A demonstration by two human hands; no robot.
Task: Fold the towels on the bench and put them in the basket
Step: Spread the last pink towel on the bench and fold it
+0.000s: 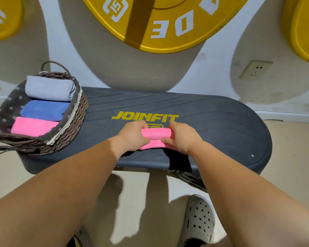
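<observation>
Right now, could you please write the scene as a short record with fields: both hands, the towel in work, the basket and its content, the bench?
left hand: left hand grips the left end of the pink towel
right hand: right hand grips its right end
towel in work: folded small, lying on mid bench
bench: dark bench, yellow JOINFIT lettering
basket: wicker basket on the bench's left end
in basket: grey towel, blue towel, second pink towel, folded, side by side
</observation>
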